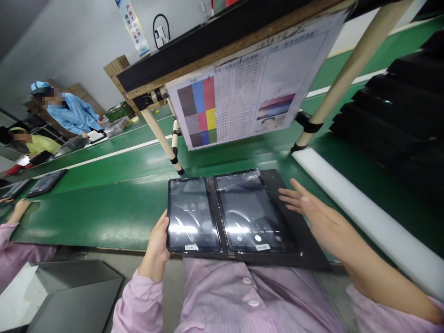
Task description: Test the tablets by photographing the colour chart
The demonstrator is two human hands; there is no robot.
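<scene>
Two tablets with lit, glossy screens lie side by side in front of me on a black mat (307, 245). My left hand (159, 243) grips the left tablet (193, 208) by its left edge, the fingers partly hidden beneath it. On the right tablet (247, 203) there is what looks like a camera screen, with round icons along the lower edge and a small white label. My right hand (314, 210) is open beside that tablet's right side, fingers spread and holding nothing.
A stand with pale posts (161, 138) carries a printed sheet (239, 97) above the green bench (104, 212). A white foam strip (360, 208) and stacked black trays (398, 111) are at right. Co-workers (71, 113) sit farther left; a neighbour's hand (20, 210) rests near other tablets (46, 181).
</scene>
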